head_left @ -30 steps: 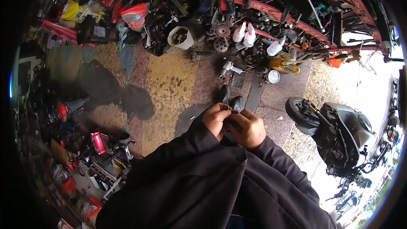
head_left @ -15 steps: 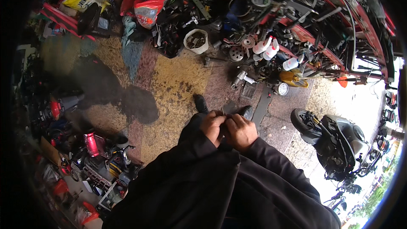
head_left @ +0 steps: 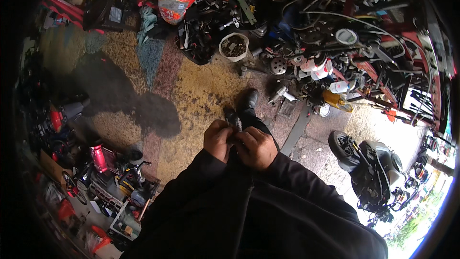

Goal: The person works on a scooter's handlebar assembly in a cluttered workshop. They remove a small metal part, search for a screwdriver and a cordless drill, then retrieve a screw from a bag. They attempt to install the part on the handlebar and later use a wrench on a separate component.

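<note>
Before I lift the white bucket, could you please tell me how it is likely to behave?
The white bucket may be heavy for its size, since many dark pieces lie inside. It could spill if tilted, as its top is open. Its thin-looking rim suggests the wall might flex under a firm grip.

Shot downward from head height through the left of two side-by-side fisheye cameras, upright and unmirrored. Looking from near above the left hand (head_left: 218, 140) and right hand (head_left: 257, 148) to the floor (head_left: 203, 84) farther below, wide enough to reach a motorbike (head_left: 376, 170) at right.
</note>
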Demonstrator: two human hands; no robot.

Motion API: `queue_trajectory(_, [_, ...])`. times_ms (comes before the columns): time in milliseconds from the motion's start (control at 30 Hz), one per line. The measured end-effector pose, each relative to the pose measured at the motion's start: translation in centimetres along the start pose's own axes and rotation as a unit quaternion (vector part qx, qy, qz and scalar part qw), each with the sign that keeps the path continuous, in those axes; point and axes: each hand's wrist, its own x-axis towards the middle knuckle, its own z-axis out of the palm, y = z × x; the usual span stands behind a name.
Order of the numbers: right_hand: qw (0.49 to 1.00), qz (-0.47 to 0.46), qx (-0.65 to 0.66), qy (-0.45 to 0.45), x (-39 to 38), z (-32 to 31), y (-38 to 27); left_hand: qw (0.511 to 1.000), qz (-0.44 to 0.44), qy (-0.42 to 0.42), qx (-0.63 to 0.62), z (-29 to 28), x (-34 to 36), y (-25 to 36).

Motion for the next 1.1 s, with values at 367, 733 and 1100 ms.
queue_trajectory(367, [0.983, 0.169, 0.008, -0.071, 6.6, 5.0, 11.8, 0.999, -0.009, 0.035, 0.035, -5.7, 14.3, -1.4])
queue_trajectory(733, [0.955, 0.296, 0.026, -0.013, 12.9, 18.8, 23.9, 0.985, 0.027, 0.018, 0.167, -14.6, 32.5, -3.7])
queue_trajectory(1100, [0.939, 0.340, 0.045, -0.022, 16.9, 27.9, 40.1, 0.983, 0.063, 0.025, 0.172, -15.9, 51.1, -0.4])
